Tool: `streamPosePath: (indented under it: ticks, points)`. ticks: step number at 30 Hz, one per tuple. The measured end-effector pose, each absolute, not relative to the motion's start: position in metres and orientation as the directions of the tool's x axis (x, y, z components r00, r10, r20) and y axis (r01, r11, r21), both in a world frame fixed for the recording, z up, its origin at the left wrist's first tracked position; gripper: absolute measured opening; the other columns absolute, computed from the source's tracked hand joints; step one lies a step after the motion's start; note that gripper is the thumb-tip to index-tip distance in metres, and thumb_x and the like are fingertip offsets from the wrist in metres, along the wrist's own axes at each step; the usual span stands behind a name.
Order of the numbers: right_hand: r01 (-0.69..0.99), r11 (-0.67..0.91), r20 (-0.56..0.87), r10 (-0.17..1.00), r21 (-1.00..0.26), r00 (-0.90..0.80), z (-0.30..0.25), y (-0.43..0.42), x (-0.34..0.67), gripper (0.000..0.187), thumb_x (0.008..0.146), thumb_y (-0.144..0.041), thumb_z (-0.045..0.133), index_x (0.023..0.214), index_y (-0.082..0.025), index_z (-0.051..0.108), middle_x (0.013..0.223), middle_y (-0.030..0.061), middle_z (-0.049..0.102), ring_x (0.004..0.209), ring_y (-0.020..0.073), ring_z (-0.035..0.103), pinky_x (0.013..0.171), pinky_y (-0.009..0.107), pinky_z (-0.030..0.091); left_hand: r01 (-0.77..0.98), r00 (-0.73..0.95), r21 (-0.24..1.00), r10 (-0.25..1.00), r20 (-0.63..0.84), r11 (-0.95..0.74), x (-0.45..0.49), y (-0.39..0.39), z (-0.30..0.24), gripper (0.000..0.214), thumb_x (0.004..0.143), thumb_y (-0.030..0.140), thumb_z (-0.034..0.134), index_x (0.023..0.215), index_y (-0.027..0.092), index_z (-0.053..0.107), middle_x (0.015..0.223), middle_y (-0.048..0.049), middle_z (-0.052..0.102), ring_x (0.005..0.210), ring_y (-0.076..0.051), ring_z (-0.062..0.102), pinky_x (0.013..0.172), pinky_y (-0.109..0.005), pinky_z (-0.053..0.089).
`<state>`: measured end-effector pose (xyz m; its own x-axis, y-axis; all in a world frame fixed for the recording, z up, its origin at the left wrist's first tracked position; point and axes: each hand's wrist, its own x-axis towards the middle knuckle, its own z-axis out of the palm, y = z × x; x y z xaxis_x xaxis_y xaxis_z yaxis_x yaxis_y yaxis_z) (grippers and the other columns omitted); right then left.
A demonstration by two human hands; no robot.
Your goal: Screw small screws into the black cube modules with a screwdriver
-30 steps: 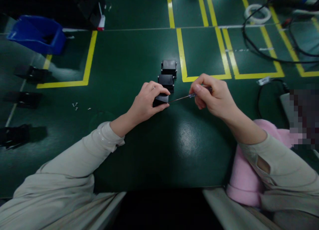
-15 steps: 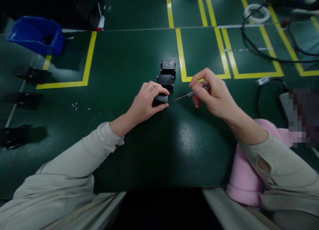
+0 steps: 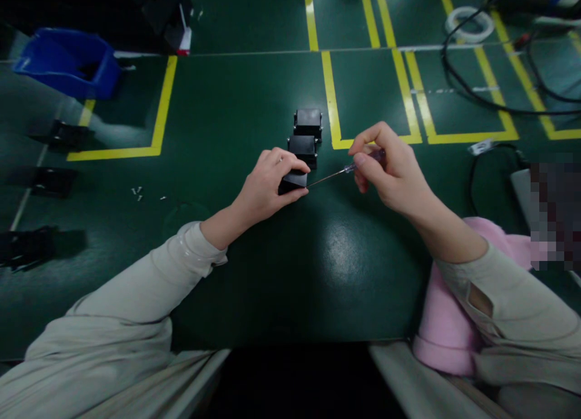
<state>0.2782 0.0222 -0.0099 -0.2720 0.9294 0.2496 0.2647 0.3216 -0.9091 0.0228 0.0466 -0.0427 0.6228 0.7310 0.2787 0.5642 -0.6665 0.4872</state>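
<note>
My left hand (image 3: 267,183) grips a small black box-shaped part (image 3: 294,180) on the green table, thumb along its near side and fingers over the far side. A screwdriver (image 3: 333,175) with a clear purplish handle is pinched in my right hand (image 3: 390,168). Its thin shaft slants down to the left, and the tip meets the part's near right corner beside my left thumb. Just beyond stand two similar black parts, a nearer one (image 3: 302,146) and a farther one (image 3: 308,121), with small shiny screws at their sides.
Several loose screws (image 3: 137,192) lie left of my left hand. A blue bin (image 3: 68,62) stands at the far left, with several black parts (image 3: 53,183) below it. Right are a black cable (image 3: 476,98), a white tape roll (image 3: 469,25) and pink cloth (image 3: 447,322) under my forearm.
My right hand and the screwdriver handle have shifted very slightly, with the fingers turned a little. The tip stays at the same corner, and my left hand keeps its hold.
</note>
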Motion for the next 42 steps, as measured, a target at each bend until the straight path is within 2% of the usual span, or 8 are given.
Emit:
streamPosePath:
  ticks: [5,12,19,25,31,37,42]
  points:
    - [0.275,0.307,0.232,0.933,-0.911,-0.275,-0.0108,0.0228,0.2781,0.03,0.098,-0.051,0.053,0.085,-0.023,0.052,0.047,-0.0092,0.04,0.038,0.0071,0.044,0.039,0.024,0.031,0.554,0.623,0.49,0.725,0.293,-0.673,0.0224,0.0475,-0.0443,0.03,0.091,0.034,0.067,0.117,0.022,0.06,0.118,-0.0065,0.061,0.113,-0.026,0.055,0.099,-0.043,0.042]
    - [0.236,0.306,0.228,0.924,-0.922,-0.307,-0.0075,0.0228,0.2778,0.026,0.097,-0.051,0.056,0.096,-0.025,0.051,0.053,-0.0087,0.049,0.043,0.0086,0.049,0.043,0.025,0.036,0.571,0.62,0.493,0.739,0.264,-0.656,0.0224,0.0465,-0.0426,0.029,0.091,0.031,0.066,0.118,0.022,0.059,0.12,-0.0066,0.06,0.114,-0.027,0.054,0.099,-0.043,0.041]
    - [0.229,0.267,0.194,0.935,-0.936,-0.297,-0.0103,0.0226,0.2784,0.028,0.099,-0.05,0.052,0.089,-0.024,0.054,0.048,-0.0093,0.04,0.038,0.0079,0.041,0.041,0.026,0.033,0.564,0.622,0.495,0.734,0.272,-0.661,0.0223,0.0465,-0.0427,0.03,0.091,0.032,0.066,0.118,0.022,0.06,0.12,-0.0071,0.06,0.114,-0.027,0.054,0.099,-0.044,0.042]
    - [0.227,0.285,0.213,0.932,-0.931,-0.294,-0.0084,0.022,0.278,0.023,0.097,-0.048,0.058,0.097,-0.025,0.052,0.055,-0.008,0.051,0.045,0.0097,0.05,0.044,0.026,0.038,0.578,0.619,0.497,0.745,0.25,-0.647,0.0224,0.0459,-0.0416,0.03,0.091,0.031,0.066,0.118,0.022,0.059,0.121,-0.0068,0.061,0.115,-0.027,0.054,0.099,-0.045,0.042]
    - [0.244,0.265,0.192,0.94,-0.933,-0.283,-0.0111,0.0234,0.2786,0.028,0.098,-0.05,0.054,0.087,-0.024,0.054,0.046,-0.0095,0.039,0.036,0.0083,0.043,0.038,0.026,0.03,0.57,0.62,0.497,0.739,0.262,-0.654,0.0227,0.0462,-0.0424,0.03,0.091,0.033,0.067,0.118,0.022,0.059,0.119,-0.0065,0.06,0.114,-0.027,0.054,0.099,-0.043,0.041]
    - [0.232,0.294,0.224,0.932,-0.927,-0.286,-0.01,0.0224,0.2784,0.02,0.098,-0.044,0.057,0.097,-0.025,0.052,0.053,-0.0091,0.048,0.043,0.0084,0.049,0.043,0.025,0.036,0.563,0.622,0.493,0.733,0.276,-0.663,0.0229,0.0466,-0.0423,0.029,0.091,0.032,0.065,0.117,0.021,0.06,0.118,-0.0069,0.061,0.113,-0.026,0.055,0.098,-0.043,0.042]
    - [0.249,0.287,0.215,0.936,-0.925,-0.28,-0.0095,0.0224,0.2774,0.021,0.098,-0.044,0.057,0.091,-0.025,0.053,0.05,-0.009,0.045,0.04,0.0082,0.046,0.04,0.025,0.033,0.569,0.619,0.494,0.738,0.27,-0.658,0.0229,0.0461,-0.0419,0.029,0.091,0.033,0.065,0.118,0.022,0.06,0.119,-0.0071,0.061,0.114,-0.027,0.055,0.098,-0.044,0.042]
